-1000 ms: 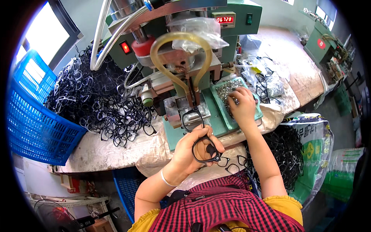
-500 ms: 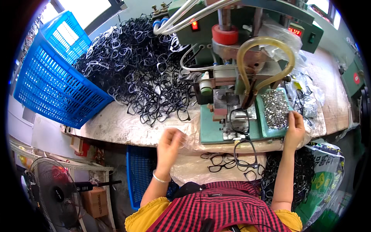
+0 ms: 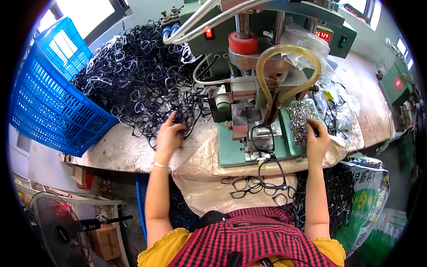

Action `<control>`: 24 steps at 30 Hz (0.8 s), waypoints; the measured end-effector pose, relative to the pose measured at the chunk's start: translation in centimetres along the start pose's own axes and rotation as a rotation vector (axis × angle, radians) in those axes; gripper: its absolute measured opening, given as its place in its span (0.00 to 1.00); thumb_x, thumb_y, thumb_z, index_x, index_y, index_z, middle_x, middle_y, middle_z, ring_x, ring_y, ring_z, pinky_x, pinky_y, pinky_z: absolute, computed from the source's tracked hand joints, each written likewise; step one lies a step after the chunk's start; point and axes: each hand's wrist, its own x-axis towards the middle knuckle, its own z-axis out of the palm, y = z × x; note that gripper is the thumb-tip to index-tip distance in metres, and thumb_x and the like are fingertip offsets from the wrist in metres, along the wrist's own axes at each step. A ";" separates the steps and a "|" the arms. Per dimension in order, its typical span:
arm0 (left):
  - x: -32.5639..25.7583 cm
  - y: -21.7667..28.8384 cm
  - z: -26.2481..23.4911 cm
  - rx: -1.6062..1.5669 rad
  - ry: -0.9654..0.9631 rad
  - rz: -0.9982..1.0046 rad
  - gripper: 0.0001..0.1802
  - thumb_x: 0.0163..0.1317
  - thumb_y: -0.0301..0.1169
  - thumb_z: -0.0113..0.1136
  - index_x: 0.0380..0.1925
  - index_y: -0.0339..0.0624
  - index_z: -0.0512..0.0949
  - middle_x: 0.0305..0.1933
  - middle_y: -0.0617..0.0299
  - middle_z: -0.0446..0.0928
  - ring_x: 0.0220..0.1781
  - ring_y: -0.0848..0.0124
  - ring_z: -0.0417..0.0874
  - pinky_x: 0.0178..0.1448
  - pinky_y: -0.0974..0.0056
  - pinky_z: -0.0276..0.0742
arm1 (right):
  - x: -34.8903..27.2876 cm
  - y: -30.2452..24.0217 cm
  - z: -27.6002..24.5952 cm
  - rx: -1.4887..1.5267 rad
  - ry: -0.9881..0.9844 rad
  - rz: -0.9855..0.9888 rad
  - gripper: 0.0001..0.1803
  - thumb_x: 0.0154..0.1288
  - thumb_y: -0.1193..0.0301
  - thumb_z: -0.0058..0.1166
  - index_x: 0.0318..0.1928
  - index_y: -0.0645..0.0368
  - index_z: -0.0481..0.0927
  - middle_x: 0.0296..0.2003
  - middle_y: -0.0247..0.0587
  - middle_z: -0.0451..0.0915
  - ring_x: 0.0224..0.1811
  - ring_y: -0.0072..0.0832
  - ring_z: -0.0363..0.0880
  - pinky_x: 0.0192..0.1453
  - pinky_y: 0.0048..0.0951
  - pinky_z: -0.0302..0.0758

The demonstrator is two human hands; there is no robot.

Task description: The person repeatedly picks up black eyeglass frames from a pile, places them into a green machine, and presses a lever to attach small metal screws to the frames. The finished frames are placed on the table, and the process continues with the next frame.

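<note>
My left hand [image 3: 169, 137] is over the near edge of a large heap of black spectacle frames [image 3: 147, 80], its fingers apart and slightly blurred. Nothing shows in its grasp. My right hand [image 3: 318, 139] dips its bent fingers into small shiny metal parts [image 3: 300, 118] in a green tray [image 3: 295, 150]. Its fingertips are drawn together, and whatever is between them is too small to see. Between my hands, a black spectacle frame [image 3: 283, 167] sits in the fixture of a green press [image 3: 272, 135], one rim hanging over the table's front edge.
A blue plastic basket [image 3: 66, 102] leans at the left of the heap. Several loose spectacle frames [image 3: 244, 189] lie on the sheet over my lap. More frames fill a bag [image 3: 364, 200] at lower right. A fan [image 3: 60, 227] stands at lower left.
My left hand has moved forward and left, from the table's front edge to the heap. My right hand has shifted from the tray's right edge in over the metal parts. The view has moved slightly.
</note>
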 end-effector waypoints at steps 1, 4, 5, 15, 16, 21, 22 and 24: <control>-0.8 -2.0 -1.0 0.028 -0.033 -0.003 0.19 0.49 0.18 0.61 0.38 0.54 0.90 0.73 0.49 0.70 0.57 0.51 0.81 0.65 0.57 0.76 | -0.5 0.5 -0.8 -0.071 0.010 -0.057 0.08 0.64 0.79 0.61 0.44 0.64 0.87 0.39 0.38 0.86 0.43 0.26 0.83 0.53 0.26 0.76; -1.9 -3.3 -3.6 0.017 -0.127 -0.047 0.19 0.49 0.19 0.63 0.39 0.54 0.91 0.75 0.51 0.69 0.62 0.52 0.78 0.65 0.58 0.76 | -1.9 -0.1 -2.8 -0.051 -0.028 0.016 0.08 0.62 0.80 0.61 0.42 0.64 0.87 0.39 0.40 0.86 0.45 0.30 0.83 0.54 0.29 0.76; -2.1 -3.2 -3.8 -0.017 -0.118 -0.063 0.20 0.49 0.20 0.65 0.40 0.55 0.91 0.76 0.51 0.67 0.66 0.52 0.75 0.69 0.56 0.72 | -2.0 -0.9 -2.8 -0.061 -0.053 -0.072 0.07 0.62 0.81 0.61 0.41 0.65 0.86 0.39 0.40 0.86 0.45 0.31 0.83 0.54 0.30 0.76; -2.3 3.7 2.3 -1.072 0.567 -0.265 0.17 0.82 0.36 0.42 0.35 0.39 0.73 0.27 0.66 0.72 0.27 0.78 0.70 0.33 0.73 0.67 | -0.6 -10.2 4.8 0.499 -0.242 -0.040 0.22 0.58 0.80 0.63 0.54 0.66 0.76 0.39 0.38 0.83 0.44 0.24 0.82 0.54 0.26 0.76; -3.1 4.4 3.0 -1.111 0.605 -0.356 0.19 0.83 0.39 0.40 0.33 0.42 0.71 0.23 0.69 0.67 0.24 0.81 0.64 0.30 0.74 0.62 | -1.3 -10.6 5.0 0.516 -0.200 -0.047 0.23 0.58 0.81 0.63 0.54 0.67 0.75 0.38 0.37 0.82 0.44 0.23 0.81 0.54 0.25 0.76; 0.5 5.7 2.6 -1.143 0.625 -0.409 0.17 0.82 0.39 0.43 0.32 0.47 0.70 0.23 0.71 0.64 0.23 0.81 0.62 0.29 0.73 0.60 | -1.3 -10.6 5.5 0.628 -0.293 0.022 0.28 0.58 0.83 0.62 0.60 0.67 0.72 0.40 0.37 0.82 0.46 0.21 0.79 0.56 0.23 0.74; 1.8 5.0 2.5 -1.157 0.605 -0.407 0.16 0.81 0.41 0.46 0.31 0.48 0.70 0.23 0.72 0.63 0.23 0.80 0.62 0.29 0.72 0.59 | -1.2 -11.4 5.4 0.702 -0.313 0.052 0.29 0.58 0.83 0.62 0.61 0.67 0.71 0.40 0.37 0.82 0.46 0.21 0.79 0.56 0.23 0.74; 5.0 3.3 2.2 -1.311 0.589 -0.416 0.19 0.81 0.44 0.44 0.32 0.45 0.69 0.25 0.69 0.66 0.25 0.77 0.64 0.32 0.69 0.64 | -1.4 -12.9 5.0 0.848 -0.350 0.121 0.30 0.58 0.83 0.62 0.62 0.68 0.70 0.40 0.37 0.82 0.45 0.21 0.79 0.55 0.22 0.74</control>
